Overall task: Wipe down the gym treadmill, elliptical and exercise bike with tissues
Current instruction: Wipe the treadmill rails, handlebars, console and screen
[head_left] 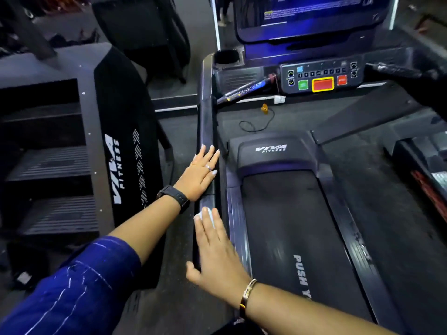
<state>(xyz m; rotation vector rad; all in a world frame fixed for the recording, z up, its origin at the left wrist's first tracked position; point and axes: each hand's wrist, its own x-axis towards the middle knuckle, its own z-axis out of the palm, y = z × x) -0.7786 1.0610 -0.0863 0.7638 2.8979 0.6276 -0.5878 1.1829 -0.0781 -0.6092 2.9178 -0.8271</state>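
R hand (pixel 214 250) nearest, fingers straight & flat, pressing a white tissue (pixel 211 217) onto the near end of the left handrail (pixel 207 122) of the treadmill (pixel 273 153), no pinch. L hand (pixel 199 172) lies flat on the same rail just ahead, holding nothing. Rail's long axis runs straight away twd the console buttons (pixel 321 78), so the unwiped length prob lies beyond L hand. Running belt (pixel 285 226) to the right, stair climber (pixel 113 141) left, screen (pixel 309 15) farthest

Flat left hand (pixel 199 175), flat right hand (pixel 216 250)
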